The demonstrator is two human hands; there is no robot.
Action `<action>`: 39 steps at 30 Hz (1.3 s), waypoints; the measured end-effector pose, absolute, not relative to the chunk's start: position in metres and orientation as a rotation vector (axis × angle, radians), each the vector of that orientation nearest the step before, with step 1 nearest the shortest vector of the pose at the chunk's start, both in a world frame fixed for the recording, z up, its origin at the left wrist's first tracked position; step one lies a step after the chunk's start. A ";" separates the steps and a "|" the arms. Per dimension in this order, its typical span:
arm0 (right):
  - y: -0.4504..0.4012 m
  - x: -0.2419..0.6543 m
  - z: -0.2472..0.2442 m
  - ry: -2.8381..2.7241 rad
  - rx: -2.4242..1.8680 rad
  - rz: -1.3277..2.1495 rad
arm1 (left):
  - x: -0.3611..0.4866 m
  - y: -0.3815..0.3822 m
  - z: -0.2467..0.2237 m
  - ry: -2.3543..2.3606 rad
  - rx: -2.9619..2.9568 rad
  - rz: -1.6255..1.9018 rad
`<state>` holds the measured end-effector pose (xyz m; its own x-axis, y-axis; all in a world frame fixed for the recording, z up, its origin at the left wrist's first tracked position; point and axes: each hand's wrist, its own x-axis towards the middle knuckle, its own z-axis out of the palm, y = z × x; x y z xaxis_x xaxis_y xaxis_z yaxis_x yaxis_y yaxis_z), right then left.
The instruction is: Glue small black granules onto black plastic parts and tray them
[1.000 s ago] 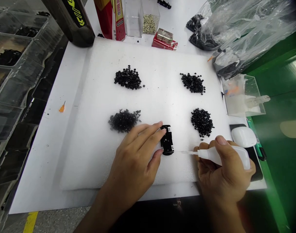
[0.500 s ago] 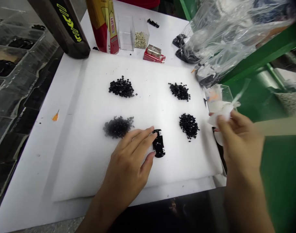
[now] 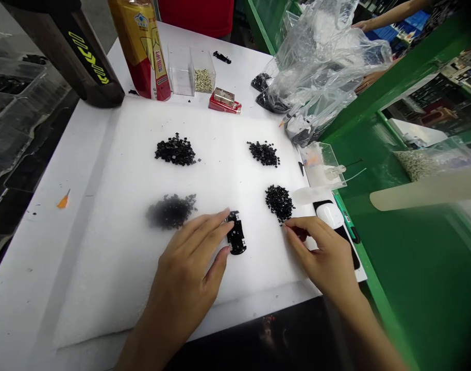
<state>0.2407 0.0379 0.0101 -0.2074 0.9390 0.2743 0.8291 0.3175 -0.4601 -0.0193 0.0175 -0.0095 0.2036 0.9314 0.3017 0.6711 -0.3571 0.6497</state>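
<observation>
My left hand (image 3: 192, 257) rests on the white foam pad, its thumb and fingertips against the left edge of a flat black plastic part (image 3: 237, 236) and steadying it. The part has small holes and notches. At the lower edge of a heap of tiny shiny black pieces (image 3: 280, 202), my right hand (image 3: 323, 252) is closed in a pinch; whatever lies between its fingertips is too small to make out. Three other heaps of black pieces lie on the pad: one upper left (image 3: 176, 150), one upper right (image 3: 264, 153), and a blurry one (image 3: 172, 211) beside my left hand.
Along the back stand a dark bottle (image 3: 84, 72), a yellow and red package (image 3: 143, 56) and clear boxes (image 3: 182, 77). To the right are plastic bags (image 3: 308, 67), a clear box (image 3: 313, 154), a white mouse (image 3: 330, 215) and a green frame (image 3: 398, 268). A person's hand (image 3: 369, 80) is behind the bags.
My right hand has let go of the blurred white item and moved left to the heap's edge. My left hand stays at the black part. The view has shifted right.
</observation>
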 end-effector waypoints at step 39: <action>0.013 0.204 0.058 -2.590 -0.790 0.433 | 0.019 -0.017 0.030 1.314 1.107 0.765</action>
